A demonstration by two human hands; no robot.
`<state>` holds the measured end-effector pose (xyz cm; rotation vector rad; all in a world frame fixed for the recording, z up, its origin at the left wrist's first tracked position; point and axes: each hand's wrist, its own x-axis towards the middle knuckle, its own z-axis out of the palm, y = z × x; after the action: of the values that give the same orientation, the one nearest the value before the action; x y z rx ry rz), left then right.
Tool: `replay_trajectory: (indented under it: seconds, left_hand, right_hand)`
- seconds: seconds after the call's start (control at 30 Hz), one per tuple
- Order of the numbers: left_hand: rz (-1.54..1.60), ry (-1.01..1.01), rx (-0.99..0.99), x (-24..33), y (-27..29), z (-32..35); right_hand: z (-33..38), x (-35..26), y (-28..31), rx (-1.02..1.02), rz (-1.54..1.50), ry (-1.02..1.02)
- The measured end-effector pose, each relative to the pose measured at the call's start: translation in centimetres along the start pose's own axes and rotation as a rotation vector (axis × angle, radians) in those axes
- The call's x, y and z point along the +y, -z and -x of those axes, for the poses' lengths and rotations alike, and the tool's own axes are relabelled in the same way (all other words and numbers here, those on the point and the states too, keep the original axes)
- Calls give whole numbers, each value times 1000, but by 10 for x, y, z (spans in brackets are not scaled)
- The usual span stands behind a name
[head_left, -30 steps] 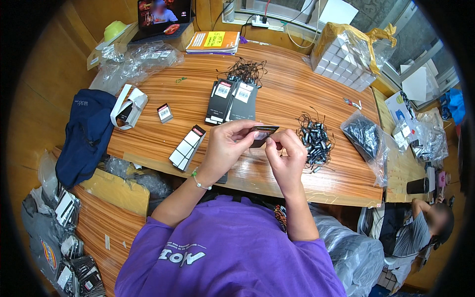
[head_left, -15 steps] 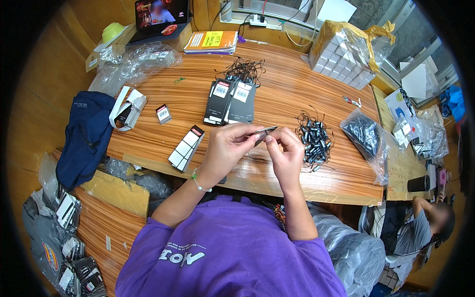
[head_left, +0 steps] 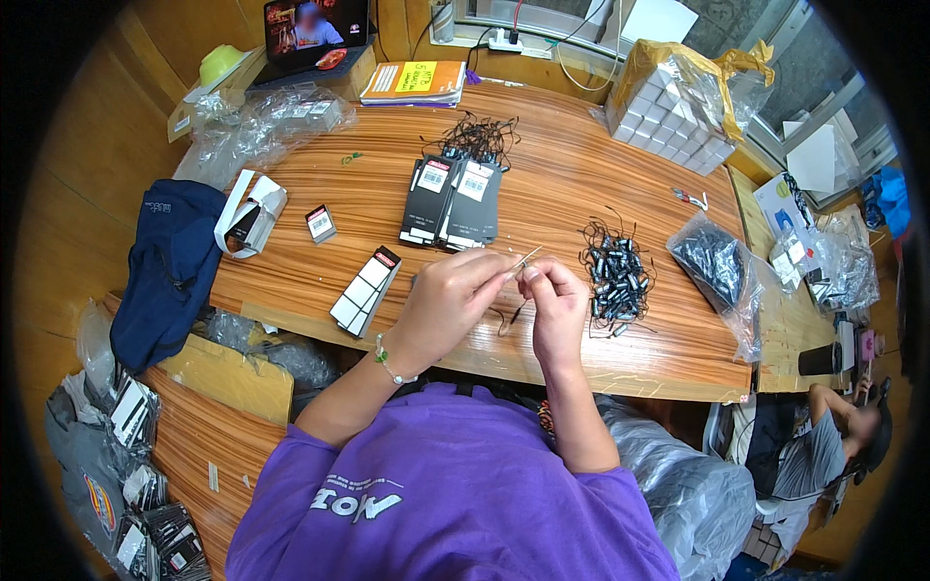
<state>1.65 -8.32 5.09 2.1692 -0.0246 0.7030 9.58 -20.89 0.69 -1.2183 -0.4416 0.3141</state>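
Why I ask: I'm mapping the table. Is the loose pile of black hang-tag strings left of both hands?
No, the pile of black hang-tag strings lies right of the right hand.

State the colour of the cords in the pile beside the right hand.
The cords in the pile are black; best seen in the head view.

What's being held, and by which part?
A thin, pale-edged flat card, pinched by its left end in the left hand; the right hand hides its own grip.
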Motion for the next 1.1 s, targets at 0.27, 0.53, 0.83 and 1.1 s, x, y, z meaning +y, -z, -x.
replay_trajectory:
  seconds: [0.27,0.53,0.83,1.1]
  left_hand:
    - [-38,26,-27,-2,1,1]
    - [-115,-30,-45,-3,-3,2]
    - [182,95,44,-5,-1,4]
    - [16,-268,36,-10,0,0]
  right_hand:
    - [-1,-5,-4,20,594,406]
    - [-3,11,2,-50,-549,-356]
    - [-9,6,10,46,363,252]
    - [-10,-12,21,-221,-72,-134]
